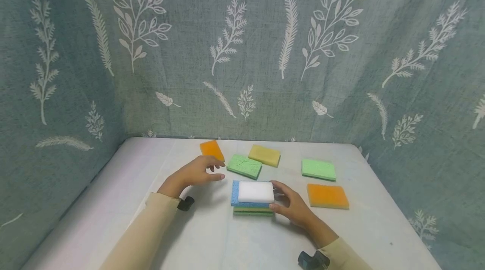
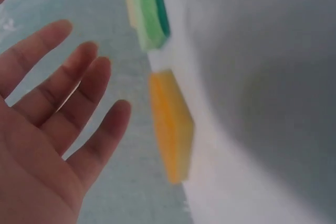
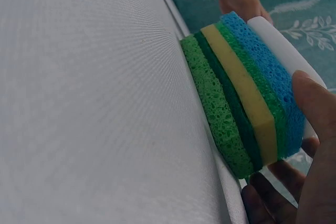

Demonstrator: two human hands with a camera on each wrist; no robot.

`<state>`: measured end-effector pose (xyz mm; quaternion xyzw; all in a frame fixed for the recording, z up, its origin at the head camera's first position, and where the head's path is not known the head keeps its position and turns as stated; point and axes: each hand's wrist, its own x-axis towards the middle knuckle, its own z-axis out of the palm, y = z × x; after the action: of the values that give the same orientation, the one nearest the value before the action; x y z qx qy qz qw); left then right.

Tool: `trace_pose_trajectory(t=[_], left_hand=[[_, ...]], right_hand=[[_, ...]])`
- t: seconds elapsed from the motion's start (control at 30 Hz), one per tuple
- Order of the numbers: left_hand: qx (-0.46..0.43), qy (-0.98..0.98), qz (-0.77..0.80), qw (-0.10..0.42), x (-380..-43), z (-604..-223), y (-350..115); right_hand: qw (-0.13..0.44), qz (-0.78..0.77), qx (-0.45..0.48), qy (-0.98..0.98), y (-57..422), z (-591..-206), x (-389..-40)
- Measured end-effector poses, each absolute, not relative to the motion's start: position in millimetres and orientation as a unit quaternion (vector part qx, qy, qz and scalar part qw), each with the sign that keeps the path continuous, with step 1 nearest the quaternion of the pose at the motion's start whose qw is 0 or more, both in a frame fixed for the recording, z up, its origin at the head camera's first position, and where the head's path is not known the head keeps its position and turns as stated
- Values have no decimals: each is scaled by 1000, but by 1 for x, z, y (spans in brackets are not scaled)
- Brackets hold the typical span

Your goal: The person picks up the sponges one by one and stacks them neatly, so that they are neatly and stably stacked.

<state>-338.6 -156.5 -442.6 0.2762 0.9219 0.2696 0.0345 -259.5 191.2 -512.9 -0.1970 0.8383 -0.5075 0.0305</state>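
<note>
Bare tabletop (image 1: 242, 244) runs right up to the front of the sponge stack (image 1: 252, 197), and there's a gap on its left too, between it and the left grip (image 1: 196, 171), but the right side is taken by the right grip (image 1: 293, 204). Beyond the stack it's crowded, a green sponge (image 1: 244, 166) and a yellow sponge (image 1: 264, 155) in the way, yet right of those a lane runs back to the curtain (image 1: 261, 105)! Further right, an orange sponge (image 1: 327, 196) blocks sideways room.

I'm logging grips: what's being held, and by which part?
The right hand holds the sponge stack at its right end; the left hand holds nothing.
</note>
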Motion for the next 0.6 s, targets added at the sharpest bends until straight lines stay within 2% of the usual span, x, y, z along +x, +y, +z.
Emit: trace_pose_trajectory(t=[0.37,0.6], left_hand=[[232,932,278,0,-379,-453,-178],[204,939,277,2,-403,-454,-183]], right_hand=[[30,-515,-200,833,191,-511,-256],[34,-511,-200,835,192,-513,-261]])
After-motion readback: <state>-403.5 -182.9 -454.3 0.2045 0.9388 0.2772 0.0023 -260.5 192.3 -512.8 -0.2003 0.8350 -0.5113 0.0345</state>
